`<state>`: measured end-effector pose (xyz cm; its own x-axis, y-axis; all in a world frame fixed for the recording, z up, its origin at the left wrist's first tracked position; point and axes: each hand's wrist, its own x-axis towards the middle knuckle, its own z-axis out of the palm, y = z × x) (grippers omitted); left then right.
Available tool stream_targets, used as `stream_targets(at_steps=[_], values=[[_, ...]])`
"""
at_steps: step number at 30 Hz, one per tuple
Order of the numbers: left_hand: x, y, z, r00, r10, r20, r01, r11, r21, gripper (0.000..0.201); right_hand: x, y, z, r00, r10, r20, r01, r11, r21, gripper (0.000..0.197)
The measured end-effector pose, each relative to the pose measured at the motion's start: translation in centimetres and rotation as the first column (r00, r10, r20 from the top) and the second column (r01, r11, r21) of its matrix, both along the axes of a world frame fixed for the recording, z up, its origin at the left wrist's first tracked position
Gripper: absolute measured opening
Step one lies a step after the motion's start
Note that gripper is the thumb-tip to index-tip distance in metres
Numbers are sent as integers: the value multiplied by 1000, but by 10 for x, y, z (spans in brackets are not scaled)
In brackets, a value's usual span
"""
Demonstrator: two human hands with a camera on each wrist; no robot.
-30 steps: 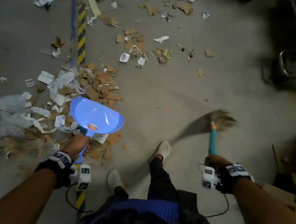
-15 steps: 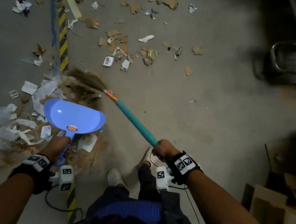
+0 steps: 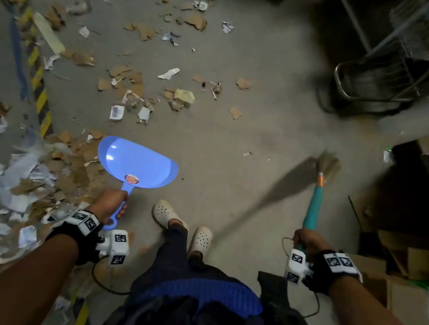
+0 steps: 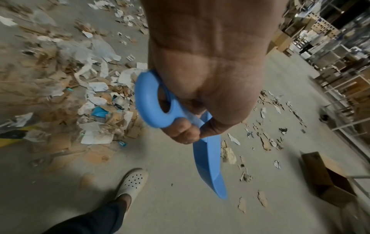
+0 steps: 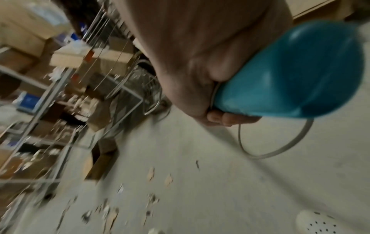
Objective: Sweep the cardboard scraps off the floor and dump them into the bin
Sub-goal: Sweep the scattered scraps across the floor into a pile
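Straw broom bristles (image 3: 327,164) blurred. Left hand (image 3: 110,204) grips blue plastic dustpan (image 3: 137,163); right hand (image 3: 306,241) grips teal broom handle (image 3: 314,208).

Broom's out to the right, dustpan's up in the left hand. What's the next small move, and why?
Probably swing the broom left across the floor into the loose scraps ahead, pushing them toward the big pile. The right hand has it drawn back, and the dustpan in the left hand looks empty.
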<state>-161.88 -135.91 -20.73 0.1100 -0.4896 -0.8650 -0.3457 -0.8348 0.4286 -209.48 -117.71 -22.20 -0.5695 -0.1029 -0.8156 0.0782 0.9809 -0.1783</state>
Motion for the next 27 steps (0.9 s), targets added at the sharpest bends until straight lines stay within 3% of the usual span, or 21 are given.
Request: stream_targets(at_steps=[4, 8, 14, 17, 20, 22, 24, 27], values=[[-2, -25, -3, 999, -33, 17, 33, 999, 32, 25, 12, -15, -13, 999, 37, 28, -41, 989, 141, 24], [15, -49, -11, 1000, -22, -8, 23, 999, 43, 17, 94, -59, -17, 958, 210, 198, -244, 955, 167, 30], [55, -88, -13, 997, -56, 54, 53, 996, 69, 9, 204, -165, -1, 728, 590, 350, -623, 782, -24, 18], [75, -106, -12, 996, -29, 80, 23, 997, 78, 12, 225, -215, 9, 648, 707, 283, -715, 693, -95, 11], [86, -120, -9, 995, 12, 104, -18, 998, 59, 25, 227, -249, 20, 522, 843, 129, -841, 534, -82, 5], [90, -130, -6, 993, 45, 105, -51, 997, 55, 32, 217, -262, 25, 427, 904, 0, -904, 427, -15, 22], [92, -139, -2, 992, 79, 102, -83, 996, 36, 33, 200, -267, 31, 434, 898, -74, -900, 436, 12, 26], [90, -155, 1, 991, 118, 65, -118, 993, -7, 32, 162, -266, 41, 603, 786, -135, -795, 606, -26, 14]])
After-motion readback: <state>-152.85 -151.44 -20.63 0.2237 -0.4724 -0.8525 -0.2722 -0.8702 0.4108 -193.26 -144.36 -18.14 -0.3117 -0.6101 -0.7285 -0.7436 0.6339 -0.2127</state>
